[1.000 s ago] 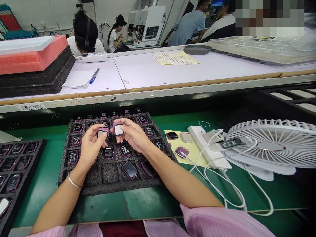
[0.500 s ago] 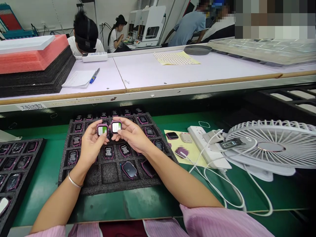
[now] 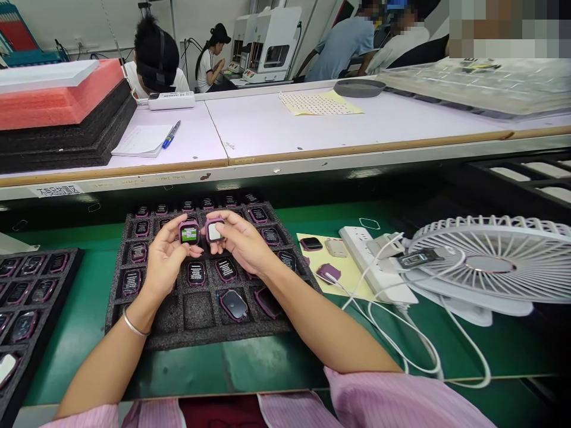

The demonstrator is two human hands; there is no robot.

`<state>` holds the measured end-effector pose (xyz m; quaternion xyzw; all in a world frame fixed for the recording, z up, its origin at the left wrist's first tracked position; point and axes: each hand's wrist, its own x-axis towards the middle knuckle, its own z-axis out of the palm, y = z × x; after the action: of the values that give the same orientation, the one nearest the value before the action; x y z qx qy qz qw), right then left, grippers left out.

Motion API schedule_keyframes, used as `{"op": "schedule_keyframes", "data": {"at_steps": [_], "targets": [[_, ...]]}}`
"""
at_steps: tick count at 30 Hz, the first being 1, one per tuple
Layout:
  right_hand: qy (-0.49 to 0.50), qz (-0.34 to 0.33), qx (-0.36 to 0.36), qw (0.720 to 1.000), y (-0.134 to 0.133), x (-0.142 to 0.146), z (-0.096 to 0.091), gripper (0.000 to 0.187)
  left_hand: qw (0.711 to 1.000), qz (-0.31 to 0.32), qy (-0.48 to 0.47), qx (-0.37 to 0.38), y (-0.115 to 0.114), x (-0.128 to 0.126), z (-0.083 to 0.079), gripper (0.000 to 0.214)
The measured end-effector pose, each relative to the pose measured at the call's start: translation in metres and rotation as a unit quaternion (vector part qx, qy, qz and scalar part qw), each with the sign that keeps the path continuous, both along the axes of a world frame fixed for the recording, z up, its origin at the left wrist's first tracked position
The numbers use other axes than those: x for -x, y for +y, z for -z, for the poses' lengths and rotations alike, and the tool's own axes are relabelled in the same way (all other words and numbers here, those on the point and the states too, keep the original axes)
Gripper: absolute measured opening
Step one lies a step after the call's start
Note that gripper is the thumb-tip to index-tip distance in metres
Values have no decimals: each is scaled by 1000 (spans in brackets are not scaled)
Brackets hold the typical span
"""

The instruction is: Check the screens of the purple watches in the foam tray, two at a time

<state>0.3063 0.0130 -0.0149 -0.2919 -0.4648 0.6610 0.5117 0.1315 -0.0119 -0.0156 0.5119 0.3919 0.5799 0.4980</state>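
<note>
My left hand (image 3: 164, 261) grips a purple smartwatch body (image 3: 189, 232) with a lit green and dark screen. My right hand (image 3: 238, 241) pinches a second purple watch body (image 3: 215, 230) whose screen glows white. Both are held side by side just above a black foam tray (image 3: 178, 321). The tray's pockets hold several more purple watch bodies (image 3: 226, 270) with dark screens. One pocket near the front stands empty.
Another foam tray (image 3: 27, 297) of watches lies at the left. To the right are a yellow sheet (image 3: 352, 279) with loose watch parts, a white power strip (image 3: 375, 261), white cables (image 3: 414, 339) and a white fan (image 3: 491, 261). People work beyond the raised white shelf (image 3: 312, 131).
Both watches stay in my hands above the tray. The left watch's screen went from white-green to darker green, and the right one changed from a green grid to plain white.
</note>
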Motion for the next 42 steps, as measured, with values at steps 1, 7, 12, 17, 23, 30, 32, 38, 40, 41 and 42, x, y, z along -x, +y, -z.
{"op": "schedule_keyframes", "data": {"at_steps": [1,7,12,17,23,30,32,38,40,41,42], "targets": [[-1,3,4,1000,0,0,-1,30,1000,1,0,1,0,0,0,49],[3,6,8,1000,0,1,-2,37,1000,-7,5,6,0,-1,-1,47],[-2,3,5,1000,0,0,-2,32,999,-24,13,19,-1,-3,-4,43],[-4,-4,-3,1000,0,0,0,31,1000,-9,-2,28,-2,-2,-7,44],[1,-24,-35,999,0,1,3,42,999,-20,-23,30,-2,-1,-9,41],[-12,-48,-55,997,-1,0,5,46,998,-49,-17,21,-1,-1,-9,35],[-18,-50,-54,997,-1,0,4,45,998,-61,-12,15,0,-1,-8,34],[-29,-18,-15,999,0,0,2,31,998,-64,4,5,1,0,-5,34],[-33,-6,-10,999,1,0,2,34,998,-63,12,-3,1,0,-4,35],[-32,-3,-11,999,1,-1,3,36,998,-62,15,-8,2,0,-3,36],[-30,-2,-14,999,1,-1,3,36,998,-62,19,-13,2,1,-2,37]]}}
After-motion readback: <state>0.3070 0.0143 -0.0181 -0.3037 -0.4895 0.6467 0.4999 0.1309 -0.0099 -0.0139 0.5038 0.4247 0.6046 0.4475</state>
